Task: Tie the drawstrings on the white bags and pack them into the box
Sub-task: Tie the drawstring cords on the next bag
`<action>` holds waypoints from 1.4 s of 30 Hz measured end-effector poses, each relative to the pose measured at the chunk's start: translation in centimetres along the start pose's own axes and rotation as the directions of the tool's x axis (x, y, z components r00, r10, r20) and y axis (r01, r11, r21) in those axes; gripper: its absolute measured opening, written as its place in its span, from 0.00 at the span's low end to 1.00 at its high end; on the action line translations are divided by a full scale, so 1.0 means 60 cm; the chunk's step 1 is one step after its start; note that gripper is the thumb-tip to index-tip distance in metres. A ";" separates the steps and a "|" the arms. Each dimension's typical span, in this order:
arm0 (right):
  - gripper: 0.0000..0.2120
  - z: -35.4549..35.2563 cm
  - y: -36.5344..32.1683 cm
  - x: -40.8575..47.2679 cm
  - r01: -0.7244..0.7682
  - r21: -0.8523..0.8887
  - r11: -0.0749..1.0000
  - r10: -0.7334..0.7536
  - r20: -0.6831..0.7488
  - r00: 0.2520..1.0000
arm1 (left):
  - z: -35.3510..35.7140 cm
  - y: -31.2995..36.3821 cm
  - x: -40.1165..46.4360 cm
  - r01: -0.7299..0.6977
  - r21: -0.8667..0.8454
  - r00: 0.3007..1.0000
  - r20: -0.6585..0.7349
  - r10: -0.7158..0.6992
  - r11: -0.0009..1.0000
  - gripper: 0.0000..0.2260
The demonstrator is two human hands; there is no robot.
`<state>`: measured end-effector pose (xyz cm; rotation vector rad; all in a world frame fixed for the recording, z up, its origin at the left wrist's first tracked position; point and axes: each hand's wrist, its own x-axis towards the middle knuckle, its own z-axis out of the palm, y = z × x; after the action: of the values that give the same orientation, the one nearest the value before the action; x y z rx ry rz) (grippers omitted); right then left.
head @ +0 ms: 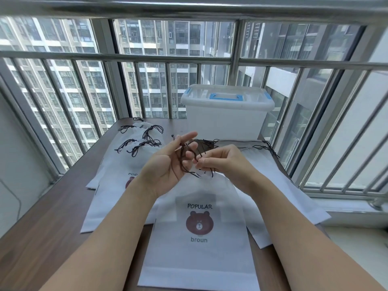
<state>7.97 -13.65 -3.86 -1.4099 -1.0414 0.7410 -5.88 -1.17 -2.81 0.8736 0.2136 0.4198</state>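
Drawstrings (190, 158) loop between both hands' grip, above white bag (199, 238).

Bright, even daylight comes in through the window (168, 80) ahead, cool and slightly bluish in tone. The wooden counter (42, 217) carries only soft, faint shadows, with a pale sheen along its far left part. The translucent box (226, 114) is backlit and looks washed out. The wide-angle lens bows the window bars and rails outward toward the edges and stretches the forearms at the bottom corners. The picture is a little soft throughout, and the thin drawstrings (189, 156) look slightly smeared.
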 end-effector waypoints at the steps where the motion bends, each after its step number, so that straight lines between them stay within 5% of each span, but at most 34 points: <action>1: 0.09 -0.002 0.000 0.001 0.008 0.007 1.000 -0.008 -0.018 1.000 | 0.001 -0.002 0.001 -0.040 0.101 0.999 -0.022 0.042 0.994 0.16; 4: 0.05 -0.008 -0.006 0.002 0.038 0.123 0.992 -0.027 -0.086 0.996 | -0.002 -0.015 0.008 -0.248 0.543 0.931 -0.095 0.352 0.802 0.14; 7: 0.08 -0.009 -0.011 0.003 -0.005 0.296 0.955 0.041 -0.115 0.993 | -0.007 -0.030 0.011 -0.355 0.689 0.849 -0.045 0.526 0.632 0.12; 14: 0.32 -0.004 -0.011 0.006 -0.171 0.314 0.934 0.155 0.074 0.985 | 0.010 -0.022 0.004 -0.329 0.288 0.940 0.010 0.341 0.899 0.16; 27: 0.28 -0.013 -0.007 0.005 -0.199 0.578 0.792 0.126 0.164 0.978 | 0.013 -0.029 0.005 -0.259 0.210 0.965 0.096 0.244 0.943 0.17; 32: 0.17 -0.024 -0.013 0.008 -0.051 0.831 0.554 0.183 -0.061 0.981 | 0.002 -0.014 0.008 -0.291 0.202 0.942 -0.108 0.317 0.935 0.21; 36: 0.06 -0.049 -0.013 0.010 0.103 0.919 0.382 0.262 -0.214 0.941 | -0.021 0.017 0.009 -0.314 -0.078 0.916 -0.287 0.280 0.946 0.20; 39: 0.03 -0.053 -0.004 0.019 0.132 0.917 0.377 0.320 -0.263 0.910 | -0.023 0.018 0.010 -0.303 -0.132 0.912 -0.328 0.247 0.944 0.20; 42: 0.11 -0.072 0.007 0.025 0.093 0.873 0.480 0.372 -0.297 0.879 | -0.036 0.025 0.012 -0.302 -0.070 0.881 -0.401 0.250 0.951 0.22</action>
<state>12.51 -14.04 -3.54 -0.6683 -0.0526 0.8323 -6.39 1.52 -3.02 0.6854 0.4241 0.8694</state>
